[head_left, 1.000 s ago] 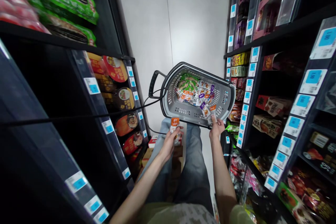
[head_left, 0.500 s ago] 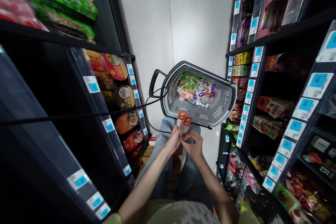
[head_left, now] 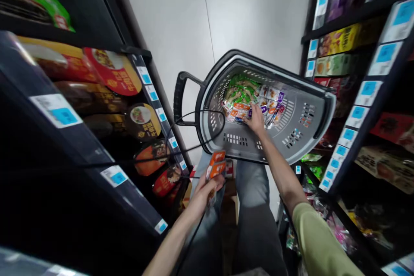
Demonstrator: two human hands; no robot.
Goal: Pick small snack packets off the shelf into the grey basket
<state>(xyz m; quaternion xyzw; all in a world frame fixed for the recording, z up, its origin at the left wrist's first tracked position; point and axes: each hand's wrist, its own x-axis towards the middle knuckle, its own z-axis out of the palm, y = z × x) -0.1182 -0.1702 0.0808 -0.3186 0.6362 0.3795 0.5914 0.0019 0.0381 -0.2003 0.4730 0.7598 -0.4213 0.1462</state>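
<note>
Probably best pinched singly, by the ends, without crushing. Orange packets [head_left: 217, 169]: two visible, bright-topped, print blurred; clamped in left grip [head_left: 205, 190], just outside near edge of basket [head_left: 307, 95], toward left corner. Right grip [head_left: 256, 120]: inside basket, on loose packets [head_left: 272, 93]; cannot tell whether pinching

A smooth pale-grey floor [head_left: 258, 21], brightest near twelve o'clock and crossed by a thin dark seam [head_left: 207, 13], lies between black label-edged shelving [head_left: 85, 143] at nine o'clock and similar black shelving [head_left: 362, 14] at three.
</note>
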